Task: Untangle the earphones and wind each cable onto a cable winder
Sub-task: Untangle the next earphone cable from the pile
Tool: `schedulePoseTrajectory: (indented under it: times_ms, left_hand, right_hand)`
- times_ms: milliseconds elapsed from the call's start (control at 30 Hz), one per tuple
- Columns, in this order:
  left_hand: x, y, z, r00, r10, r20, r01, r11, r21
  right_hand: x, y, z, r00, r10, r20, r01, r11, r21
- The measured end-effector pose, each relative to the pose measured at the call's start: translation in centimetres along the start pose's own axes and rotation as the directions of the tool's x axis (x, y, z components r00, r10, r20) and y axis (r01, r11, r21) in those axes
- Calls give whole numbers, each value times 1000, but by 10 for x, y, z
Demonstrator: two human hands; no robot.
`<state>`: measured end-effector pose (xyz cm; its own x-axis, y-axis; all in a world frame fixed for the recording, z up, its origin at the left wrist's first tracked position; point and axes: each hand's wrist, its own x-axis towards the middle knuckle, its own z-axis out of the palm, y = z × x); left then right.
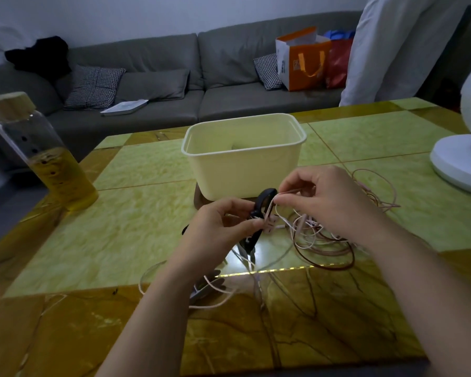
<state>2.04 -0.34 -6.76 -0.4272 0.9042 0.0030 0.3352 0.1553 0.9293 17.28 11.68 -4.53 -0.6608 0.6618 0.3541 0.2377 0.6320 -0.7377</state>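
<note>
My left hand (223, 227) grips a dark cable winder (263, 204) just above the table, in front of the cream tub. My right hand (318, 197) pinches a pale pink earphone cable (283, 192) right beside the winder's upper end. A tangle of pink and white earphone cables (318, 238) lies on the table under my right wrist. More pale cable loops (215, 291) trail toward the near edge below my left forearm. A second dark winder-like piece (249, 244) lies on the table beneath the hands; its shape is unclear.
A cream plastic tub (242, 156) stands just behind the hands. A bottle with yellow liquid (46, 159) is at the table's left edge, a white fan base (460, 161) at the right. A grey sofa (174, 85) with bags lies beyond.
</note>
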Motion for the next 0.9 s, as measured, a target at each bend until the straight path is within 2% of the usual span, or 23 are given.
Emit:
schedulePoseTrajectory:
  times_ms: [233,333,400,500,567,600,700,800,900]
  left_hand:
    - [-6,6,-10,995,-24,101,22,1000,15]
    - [-7,7,-11,991,2,137,3,999,-34]
    - [-8,6,-11,984,27,176,-12,996,-84]
    - [-11,8,-7,980,68,188,-30,979,-201]
    - [-11,9,-6,981,113,160,-58,948,-314]
    - [-10,8,-6,983,122,134,-63,923,-380]
    - [-5,4,-8,998,66,16,-49,859,-509]
    - [-1,-1,-12,996,-26,-83,-25,827,-562]
    - [2,-5,-12,988,-97,-123,7,813,-583]
  right_hand:
    - [2,4,-5,996,44,80,-52,993,103]
    - [4,8,-3,986,112,121,-135,969,207]
    - [6,10,2,967,173,184,-228,913,339]
    - [5,8,20,928,251,277,-369,735,569]
    - [2,5,35,887,308,343,-461,601,653]
    - [0,6,42,872,312,377,-489,577,654]
    - [-4,3,54,855,276,440,-509,613,605]
    - [-5,-3,56,867,241,436,-456,737,498]
    - [-6,-9,49,872,229,432,-406,831,380]
